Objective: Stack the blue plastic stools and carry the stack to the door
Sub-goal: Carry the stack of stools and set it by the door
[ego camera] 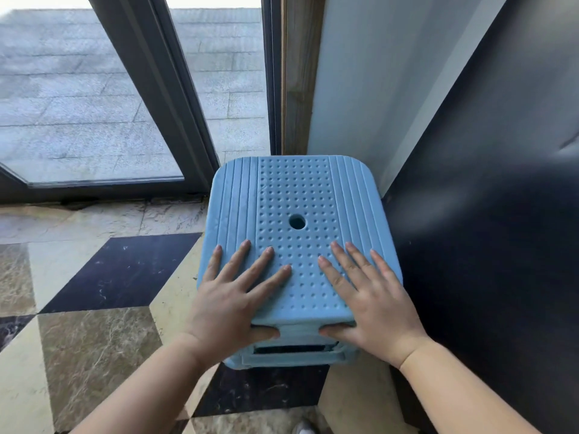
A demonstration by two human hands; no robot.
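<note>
At frame centre, the stack of blue stools [300, 245] sits by the glass door [150, 98] at upper left, wedged near the pale wall [354, 89] and dark panel [485, 230] on the right. At least two nested seats show at the near edge; can't count the rest, and can't tell if the legs are on the tiled floor [94, 324].

Risks, as I judge them: the grip is only on the top stool's near lip, so lifting or shifting could pull the top seat free of the one below, or tip the stack forward. The tight right-side gap could scrape the panel.

Left hand [232, 296]: palm flat on the seat top, fingers spread, thumb hooked under the front edge. Right hand [372, 296]: mirrored, same pinch. Both are mostly open, clamping the rim lightly, forearms coming up from the bottom of frame.
</note>
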